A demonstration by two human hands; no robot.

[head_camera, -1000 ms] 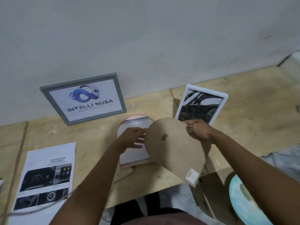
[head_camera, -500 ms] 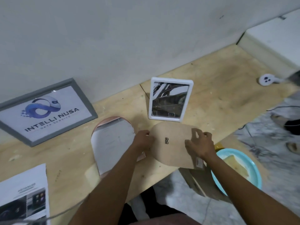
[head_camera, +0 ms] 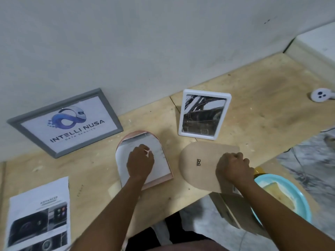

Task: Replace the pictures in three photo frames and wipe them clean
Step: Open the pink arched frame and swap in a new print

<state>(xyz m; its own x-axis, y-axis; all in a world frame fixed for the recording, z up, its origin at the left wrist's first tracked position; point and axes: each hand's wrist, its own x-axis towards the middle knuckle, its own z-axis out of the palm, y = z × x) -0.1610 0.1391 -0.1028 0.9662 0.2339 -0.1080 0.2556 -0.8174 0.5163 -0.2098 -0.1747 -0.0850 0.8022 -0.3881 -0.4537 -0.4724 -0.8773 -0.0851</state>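
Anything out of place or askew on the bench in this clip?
Mostly expected mid-task disorder: the arched frame lies open, its backing board set beside it and jutting past the bench edge. The printed sheet lies slightly skewed at the near left corner. Nothing looks spilled or damaged.

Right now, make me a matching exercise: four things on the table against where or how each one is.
Things:
1. grey frame
2. white frame
3. arched pink frame
4. brown backing board

States:
A. flat under the right hand
B. leaning on the wall
C. flat under the left hand
D. standing upright, clear of the wall

Pairs: 1-B, 2-D, 3-C, 4-A
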